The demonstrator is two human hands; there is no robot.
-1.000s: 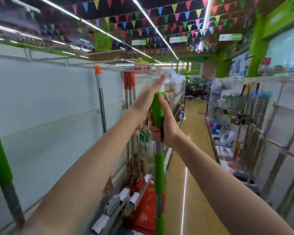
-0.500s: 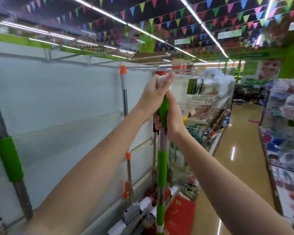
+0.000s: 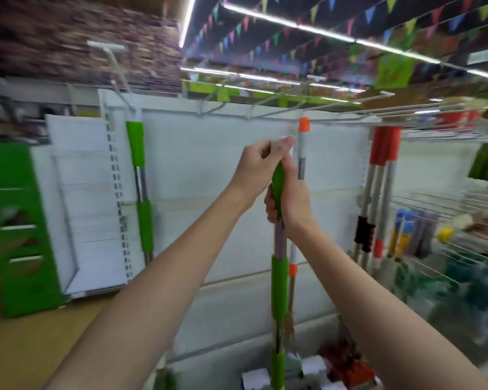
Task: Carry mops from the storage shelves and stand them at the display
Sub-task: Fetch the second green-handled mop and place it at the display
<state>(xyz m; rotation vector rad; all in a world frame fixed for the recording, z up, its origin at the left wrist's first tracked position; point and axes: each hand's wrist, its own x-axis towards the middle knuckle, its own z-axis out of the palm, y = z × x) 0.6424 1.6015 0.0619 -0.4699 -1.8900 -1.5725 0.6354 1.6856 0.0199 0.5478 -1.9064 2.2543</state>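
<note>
I hold a mop [image 3: 279, 288] upright in front of me; its steel pole has green foam sleeves and its head is out of view below. My right hand [image 3: 290, 201] grips the top green sleeve. My left hand [image 3: 258, 164] is curled over the pole's white top end. Behind it a white display panel [image 3: 209, 170] faces me. A green-sleeved mop [image 3: 141, 192] stands against the panel at left. An orange-capped mop [image 3: 303, 142] stands just behind my hands.
Red-handled mops [image 3: 383, 153] stand at the panel's right edge, beside wire shelves [image 3: 462, 220] with goods. A green shelf unit [image 3: 20, 235] stands at far left. White mop heads [image 3: 257, 377] lie on the floor near the panel's base. Wire hooks jut out overhead.
The view has swung left, from along the aisle to facing the white panel. Both hands keep their hold on the mop, which stays upright.
</note>
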